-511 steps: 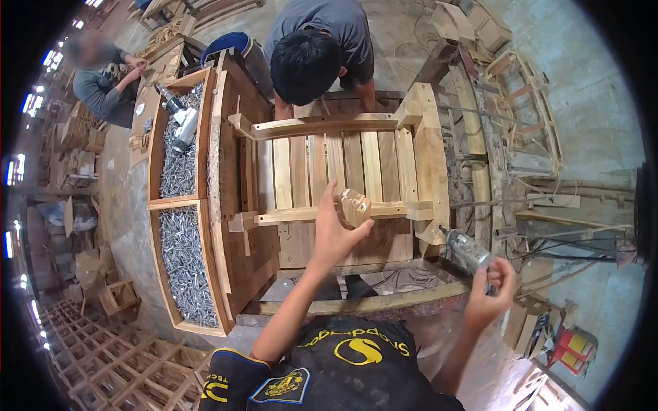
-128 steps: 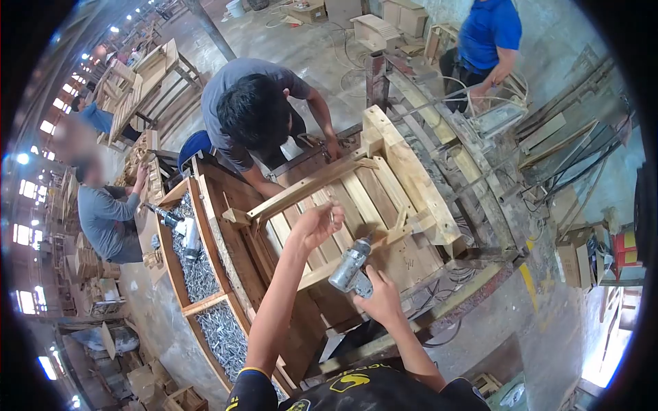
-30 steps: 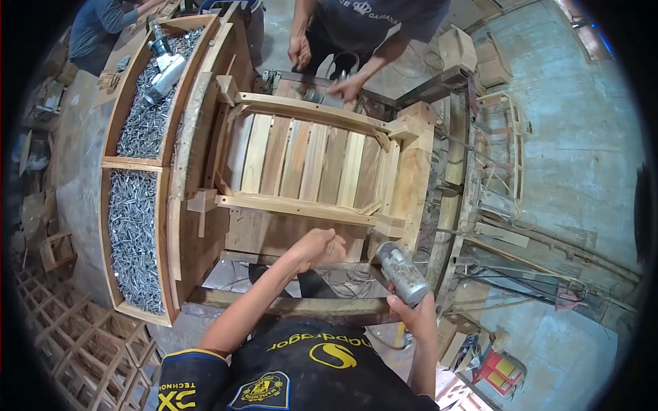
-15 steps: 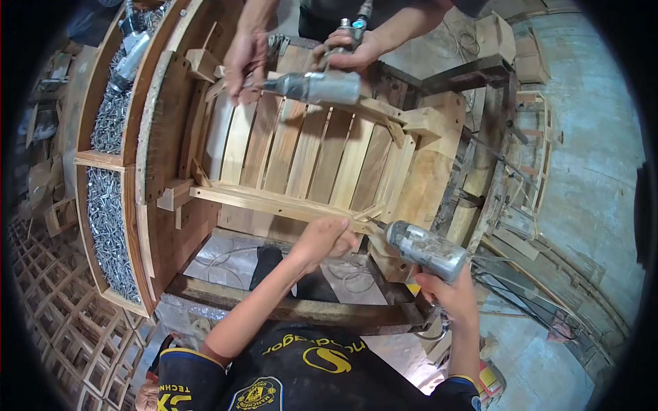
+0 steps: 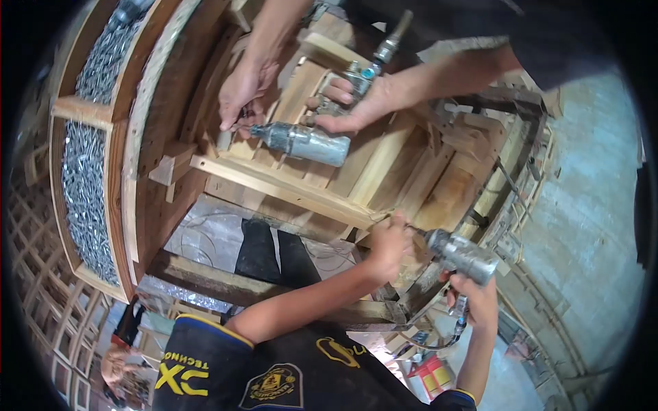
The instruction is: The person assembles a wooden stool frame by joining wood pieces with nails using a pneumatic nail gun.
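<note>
My right hand (image 5: 474,300) is wrapped around the handle of a silver air screwdriver (image 5: 463,256), whose bit points left. Close to the bit's tip, my left hand (image 5: 392,248) has its fingers pinched together at the corner of a slatted wooden frame (image 5: 295,188); whatever they hold is hidden. Across the frame, a co-worker's hand (image 5: 363,103) grips a second air screwdriver (image 5: 308,142). The co-worker's other hand (image 5: 247,96) is at that tool's bit, over the slats.
At the left, a curved wooden tray (image 5: 122,205) has compartments full of loose screws (image 5: 86,198). A dark metal stand (image 5: 226,279) runs beneath the frame on my side. An air hose (image 5: 445,344) hangs from my tool. Stacked wooden lattices (image 5: 41,308) lie at lower left.
The camera view has shifted and tilted. My left hand has moved right to the frame's corner by the bit, and my screwdriver has moved right too. The co-worker's tool appears lower and tilted.
</note>
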The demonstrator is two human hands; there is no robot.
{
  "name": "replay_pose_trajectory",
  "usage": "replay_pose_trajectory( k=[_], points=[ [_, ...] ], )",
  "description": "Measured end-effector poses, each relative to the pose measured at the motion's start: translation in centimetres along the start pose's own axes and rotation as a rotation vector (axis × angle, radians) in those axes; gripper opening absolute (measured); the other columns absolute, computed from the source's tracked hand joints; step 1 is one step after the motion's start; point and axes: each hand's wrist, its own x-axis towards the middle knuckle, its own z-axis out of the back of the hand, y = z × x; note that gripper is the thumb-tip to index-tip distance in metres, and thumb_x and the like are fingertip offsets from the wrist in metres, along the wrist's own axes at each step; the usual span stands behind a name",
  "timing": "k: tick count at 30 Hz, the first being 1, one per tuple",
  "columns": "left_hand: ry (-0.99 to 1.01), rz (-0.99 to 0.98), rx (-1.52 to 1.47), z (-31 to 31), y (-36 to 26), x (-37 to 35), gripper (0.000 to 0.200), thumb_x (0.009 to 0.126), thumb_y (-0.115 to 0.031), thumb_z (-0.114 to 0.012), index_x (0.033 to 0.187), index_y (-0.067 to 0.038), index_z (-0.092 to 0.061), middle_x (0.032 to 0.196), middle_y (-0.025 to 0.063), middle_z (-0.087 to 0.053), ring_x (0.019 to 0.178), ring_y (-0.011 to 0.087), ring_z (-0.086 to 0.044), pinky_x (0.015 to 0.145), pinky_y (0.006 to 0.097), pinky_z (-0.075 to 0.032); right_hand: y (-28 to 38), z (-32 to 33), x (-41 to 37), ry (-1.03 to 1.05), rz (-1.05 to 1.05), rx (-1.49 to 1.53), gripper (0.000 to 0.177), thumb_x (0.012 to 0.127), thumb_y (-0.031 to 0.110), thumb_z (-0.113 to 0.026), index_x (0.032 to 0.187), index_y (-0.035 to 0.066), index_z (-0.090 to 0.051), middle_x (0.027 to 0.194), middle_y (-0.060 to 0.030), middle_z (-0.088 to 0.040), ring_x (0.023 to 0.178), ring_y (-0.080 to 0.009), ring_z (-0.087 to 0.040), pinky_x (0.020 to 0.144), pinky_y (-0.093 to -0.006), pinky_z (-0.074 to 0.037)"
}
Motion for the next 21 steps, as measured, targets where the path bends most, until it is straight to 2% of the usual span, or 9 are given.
replay_pose_trajectory(
  k=[2,4,7,10,13,16,17,20,21],
  points=[
    [-0.053,-0.089,-0.132,-2.0,0.0,0.9,0.027,0.103,-0.032,-0.045,0.089,-0.01,-0.045,0.06,-0.0032,-0.036,0.046,0.0085,-0.03,0.043,0.0256,-0.023,0.7,0.5,1.3,-0.089,-0.034,-0.168,0.039,0.081,0.013,-0.069,0.114,-0.002,-0.053,0.09,-0.0127,-0.065,0.052,-0.0131,-0.057,0.044,-0.0257,-0.047],
    [-0.085,-0.12,-0.205,-3.3,-0.6,2.1,0.026,0.104,-0.03,-0.044,0.089,-0.009,-0.045,0.06,-0.0022,-0.038,0.047,0.0086,-0.029,0.043,0.0258,-0.023,1.6,-0.5,2.8,-0.297,0.193,-0.518,0.054,0.082,0.013,-0.069,0.128,0.001,-0.044,0.094,-0.015,-0.066,0.063,-0.0176,-0.064,0.053,-0.0284,-0.051],
    [-0.097,-0.085,-0.354,-3.6,-1.6,3.6,0.028,0.104,-0.03,-0.042,0.087,-0.008,-0.045,0.061,-0.0013,-0.039,0.046,0.0093,-0.028,0.042,0.0259,-0.023,2.9,-1.9,6.0,-0.463,0.66,-1.05,0.071,0.078,0.013,-0.071,0.137,-0.002,-0.033,0.094,-0.0213,-0.066,0.076,-0.0317,-0.067,0.068,-0.0381,-0.054],
    [-0.155,0.048,-0.533,-2.4,-1.0,5.3,0.034,0.105,-0.033,-0.038,0.085,-0.007,-0.045,0.06,-0.0007,-0.04,0.044,0.0103,-0.026,0.041,0.0263,-0.022,5.8,-3.6,8.7,-0.261,0.44,-1.18,0.084,0.075,0.015,-0.074,0.141,-0.002,-0.026,0.1,-0.0276,-0.064,0.096,-0.0429,-0.064,0.082,-0.0414,-0.051],
    [-0.238,0.197,-0.632,-1.9,-0.5,5.4,0.041,0.105,-0.039,-0.032,0.082,-0.008,-0.044,0.058,-0.0003,-0.039,0.042,0.011,-0.024,0.039,0.0272,-0.021,8.5,-5.1,10.9,-0.04,0.29,-1.324,0.088,0.074,0.016,-0.074,0.141,-0.005,-0.022,0.106,-0.0322,-0.062,0.102,-0.0456,-0.061,0.084,-0.0426,-0.05],
    [-0.305,0.258,-0.62,-1.8,-0.2,6.0,0.046,0.104,-0.043,-0.029,0.08,-0.008,-0.044,0.056,0.0004,-0.04,0.041,0.0116,-0.026,0.038,0.0281,-0.022,8.5,-4.9,13.4,0.041,0.259,-1.567,0.09,0.072,0.016,-0.076,0.139,-0.01,-0.021,0.106,-0.035,-0.061,0.103,-0.0471,-0.06,0.085,-0.0459,-0.05],
    [-0.328,0.263,-0.607,-1.9,-0.2,6.1,0.047,0.104,-0.045,-0.029,0.079,-0.007,-0.044,0.055,0.0006,-0.04,0.04,0.0118,-0.026,0.037,0.0283,-0.022,7.7,-3.1,15.0,0.119,0.544,-1.603,0.086,0.071,0.018,-0.076,0.136,-0.01,-0.026,0.111,-0.0324,-0.06,0.104,-0.0464,-0.059,0.089,-0.0443,-0.047],
    [-0.368,0.251,-0.571,-2.3,-0.8,5.5,0.05,0.103,-0.046,-0.029,0.082,-0.006,-0.049,0.056,0.0014,-0.042,0.04,0.0126,-0.029,0.038,0.0282,-0.025,9.9,-6.5,14.5,0.142,0.255,-1.571,0.086,0.071,0.02,-0.077,0.136,-0.009,-0.027,0.113,-0.0349,-0.058,0.108,-0.0463,-0.057,0.092,-0.0449,-0.045],
    [-0.361,0.243,-0.577,-2.2,-0.8,5.6,0.051,0.103,-0.046,-0.029,0.084,-0.005,-0.051,0.056,0.0015,-0.042,0.041,0.0126,-0.029,0.038,0.0281,-0.025,9.8,-6.2,15.5,0.19,0.294,-1.597,0.089,0.071,0.021,-0.077,0.137,-0.01,-0.026,0.112,-0.0358,-0.058,0.109,-0.046,-0.056,0.092,-0.0449,-0.045]
  ],
)
